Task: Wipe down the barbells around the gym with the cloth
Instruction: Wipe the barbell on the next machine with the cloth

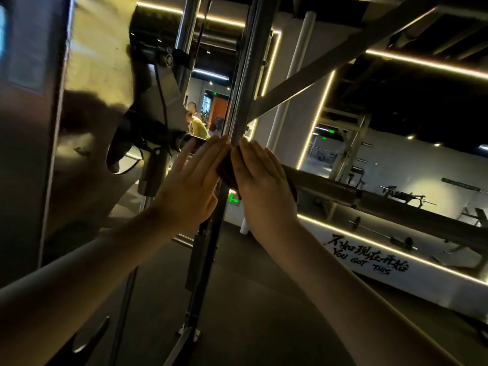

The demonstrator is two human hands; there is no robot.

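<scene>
Left hand (pixel 190 183) and right hand (pixel 262 180): fingers (pixel 211 151) straight, palms facing, pressing dark cloth (pixel 225 169) between them at the barbell (pixel 324 184).

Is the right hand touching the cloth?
Touching: the head view shows the right hand pressed flat against the dark cloth on the barbell, no gap.

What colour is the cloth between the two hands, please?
The cloth is dark reddish-brown, best seen in the head view.
</scene>
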